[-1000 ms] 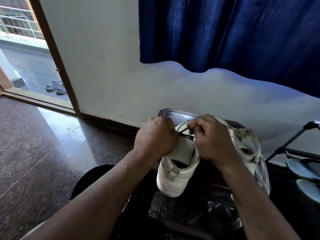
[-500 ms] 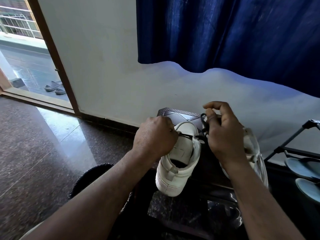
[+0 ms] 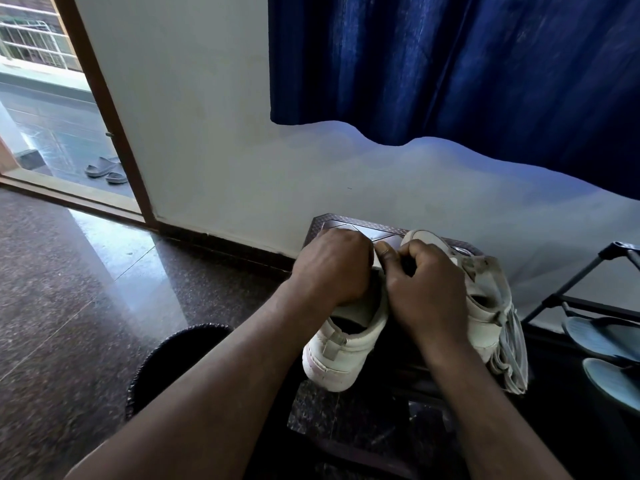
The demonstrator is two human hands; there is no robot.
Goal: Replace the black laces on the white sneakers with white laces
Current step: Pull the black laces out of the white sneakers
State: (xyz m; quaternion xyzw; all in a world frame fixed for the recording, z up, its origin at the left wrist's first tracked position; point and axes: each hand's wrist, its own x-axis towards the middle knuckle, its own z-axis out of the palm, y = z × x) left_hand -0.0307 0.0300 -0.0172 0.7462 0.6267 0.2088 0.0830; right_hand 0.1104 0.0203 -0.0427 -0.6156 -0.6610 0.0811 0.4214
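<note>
Steadies near sneaker (image 3: 346, 351) on dark stool (image 3: 325, 225) with left hand (image 3: 332, 268), fingers curled down over the lacing flap, likely so the upper does not shift during unlacing. Sets right hand (image 3: 426, 289) hard against it, thumb pushed toward the left knuckles, other fingers curled in; cannot tell what it pinches, black lace hidden under both hands. Has heel toward the body and toe toward the wall, probably for reaching the eyelets from above. Places both hands directly over the lacing area, heel poking out below the wrists. Has second sneaker (image 3: 485, 327) just right of the right hand, what look like white laces (image 3: 512, 351) draped off its far side, within reach for relacing
</note>
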